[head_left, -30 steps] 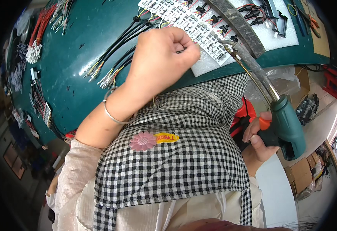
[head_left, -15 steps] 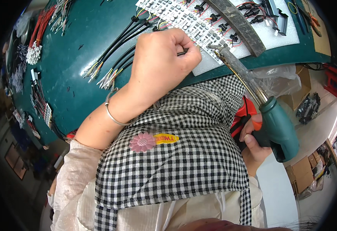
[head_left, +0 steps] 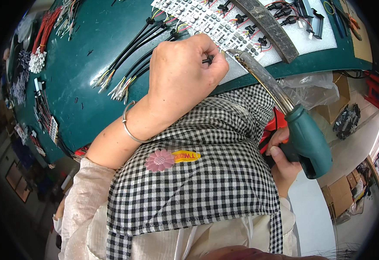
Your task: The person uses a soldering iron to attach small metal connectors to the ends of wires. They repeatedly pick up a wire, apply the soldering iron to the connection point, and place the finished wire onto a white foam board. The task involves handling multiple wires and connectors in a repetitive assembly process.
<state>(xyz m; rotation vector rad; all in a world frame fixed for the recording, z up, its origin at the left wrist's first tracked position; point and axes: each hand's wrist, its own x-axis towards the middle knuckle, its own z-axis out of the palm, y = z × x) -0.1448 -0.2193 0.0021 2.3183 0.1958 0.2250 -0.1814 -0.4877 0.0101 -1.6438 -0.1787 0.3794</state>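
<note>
My left hand [head_left: 183, 73] is closed in a pinch on a black cable [head_left: 207, 60], at the near edge of a panel of white circuit boards [head_left: 206, 26]. The cable's end is mostly hidden by the fingers. My right hand [head_left: 284, 162] grips the black handle of a green soldering gun [head_left: 309, 141]. Its long metal barrel slants up to the left, and the darkened tip is beside the left fingertips, over the board edge. Several black cables [head_left: 139, 40] with stripped coloured ends fan out left of the boards.
A heavy metal bar [head_left: 267, 32] lies across the boards on a white foam sheet [head_left: 319, 41]. On the green table [head_left: 89, 26] are red wires with white connectors [head_left: 40, 52] at the far left. Pliers [head_left: 353, 26] lie at the far right. A clear plastic bag [head_left: 313, 89] hangs beside the table edge.
The soldering gun has shifted slightly up and left, bringing its tip nearer the left fingertips. My left hand has moved only slightly and keeps its pinch on the cable.
</note>
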